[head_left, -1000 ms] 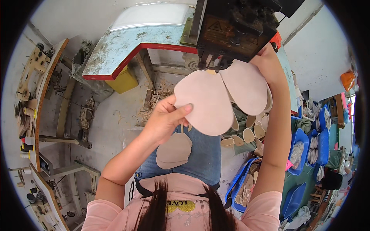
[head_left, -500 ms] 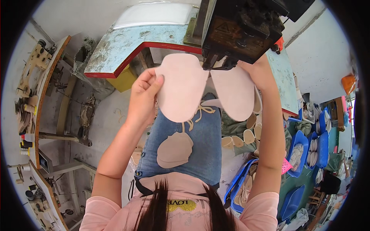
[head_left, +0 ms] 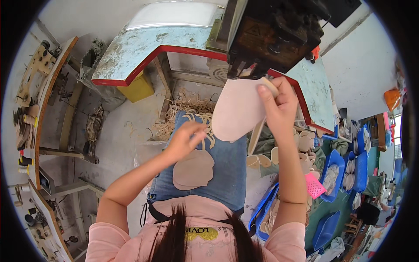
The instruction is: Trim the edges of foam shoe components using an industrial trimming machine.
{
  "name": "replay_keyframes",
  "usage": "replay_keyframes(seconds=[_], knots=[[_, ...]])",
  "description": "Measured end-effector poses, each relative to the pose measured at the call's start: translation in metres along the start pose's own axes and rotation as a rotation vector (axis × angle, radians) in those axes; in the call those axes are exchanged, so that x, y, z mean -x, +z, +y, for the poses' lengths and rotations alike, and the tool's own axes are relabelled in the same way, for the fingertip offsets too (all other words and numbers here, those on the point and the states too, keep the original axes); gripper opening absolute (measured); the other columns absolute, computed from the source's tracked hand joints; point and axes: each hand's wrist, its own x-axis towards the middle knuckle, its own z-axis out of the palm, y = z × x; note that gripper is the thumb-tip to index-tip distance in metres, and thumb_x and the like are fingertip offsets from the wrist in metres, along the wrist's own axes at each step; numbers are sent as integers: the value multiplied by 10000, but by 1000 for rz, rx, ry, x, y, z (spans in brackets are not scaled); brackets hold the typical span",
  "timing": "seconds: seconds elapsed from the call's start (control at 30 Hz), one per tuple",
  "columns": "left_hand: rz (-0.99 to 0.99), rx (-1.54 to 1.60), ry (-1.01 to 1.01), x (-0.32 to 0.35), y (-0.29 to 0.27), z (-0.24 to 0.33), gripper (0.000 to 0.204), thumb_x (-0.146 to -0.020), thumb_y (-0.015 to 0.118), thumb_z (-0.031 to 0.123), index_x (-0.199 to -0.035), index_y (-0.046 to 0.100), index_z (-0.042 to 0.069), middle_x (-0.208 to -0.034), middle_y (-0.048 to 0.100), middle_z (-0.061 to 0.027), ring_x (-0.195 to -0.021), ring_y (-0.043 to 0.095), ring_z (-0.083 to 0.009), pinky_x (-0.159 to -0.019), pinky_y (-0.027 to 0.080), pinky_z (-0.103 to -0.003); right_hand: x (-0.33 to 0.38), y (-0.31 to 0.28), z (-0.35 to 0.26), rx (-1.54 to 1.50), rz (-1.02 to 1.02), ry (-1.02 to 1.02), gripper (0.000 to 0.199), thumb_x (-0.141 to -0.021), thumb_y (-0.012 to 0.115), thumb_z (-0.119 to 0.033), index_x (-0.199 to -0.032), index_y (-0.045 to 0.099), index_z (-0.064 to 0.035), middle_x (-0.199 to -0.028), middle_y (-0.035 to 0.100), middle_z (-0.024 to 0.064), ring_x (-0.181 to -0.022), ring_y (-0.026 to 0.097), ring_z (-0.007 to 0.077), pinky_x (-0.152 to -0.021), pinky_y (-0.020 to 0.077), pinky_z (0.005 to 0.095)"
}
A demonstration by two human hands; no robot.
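Observation:
My right hand point(head_left: 281, 102) pinches a pale pink insole point(head_left: 238, 107) between thumb and fingers. The insole's upper end lies under the black machine head point(head_left: 275, 35), which hides part of it. A cream edge point(head_left: 269, 85) and a narrow band point(head_left: 256, 137) show beside and below it; I cannot tell whether they belong to a second layer. My left hand point(head_left: 187, 139) is over my thighs with its thumb and fingers apart, holding nothing. Just below it, a small stack of greyish-pink rounded pieces point(head_left: 194, 170) rests on my jeans.
The blue worn tabletop point(head_left: 161, 39) has a red edge. Trimmed scraps point(head_left: 192, 102) heap on the floor beneath, near a yellow bin point(head_left: 137, 87). To the right are a blue crate point(head_left: 266, 209) of soles, a pink basket point(head_left: 315, 185) and blue tubs point(head_left: 334, 172). Wooden workbenches point(head_left: 56, 100) line the left.
My left hand has let go of the pale pink insole and come down toward my lap. My right hand has shifted left and lower, keeping an insole under the machine head.

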Motion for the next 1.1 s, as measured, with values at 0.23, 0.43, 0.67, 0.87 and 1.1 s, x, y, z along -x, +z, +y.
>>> replay_keyframes(seconds=[0.23, 0.43, 0.67, 0.87, 1.1], knots=[[-119, 587, -188, -74, -43, 92, 250, -795, 565, 216, -840, 589, -28, -693, 586, -32, -598, 520, -57, -533, 420, -208, 17, 18, 12, 86, 24, 80, 155, -825, 520, -171, -777, 462, -35, -688, 447, -37, -648, 384, 27, -564, 333, 182], [-182, 606, -272, -77, -68, 101, 200, -777, 582, 151, -874, 605, -22, -720, 610, -58, -582, 552, -64, -515, 450, -205, 25, 7, 32, -42, -460, 252, 175, -765, 569, -112, -904, 526, -14, -856, 524, 12, -778, 481, 63, -668, 407, 217], [-138, 831, -347, -62, -51, 98, 223, -781, 586, 165, -917, 586, -12, -778, 609, -44, -648, 558, -65, -569, 454, -209, 17, -74, 45, -178, -450, 416, 130, -718, 612, -114, -799, 540, -42, -710, 560, -17, -623, 503, 51, -580, 402, 196], [-34, 950, -281, -50, -40, 95, 206, -798, 560, 141, -954, 552, 7, -835, 601, -39, -717, 553, -69, -639, 443, -211, -16, -79, 8, -74, -275, 367, 136, -727, 611, -138, -767, 526, -39, -678, 560, -1, -576, 506, 50, -521, 400, 184], [31, 951, -276, -35, -36, 85, 201, -800, 553, 134, -961, 545, 13, -849, 599, -40, -724, 554, -76, -635, 443, -209, -61, -62, -14, 72, -315, 230, 148, -706, 630, -109, -795, 575, -4, -664, 578, 20, -563, 525, 57, -504, 414, 184]])
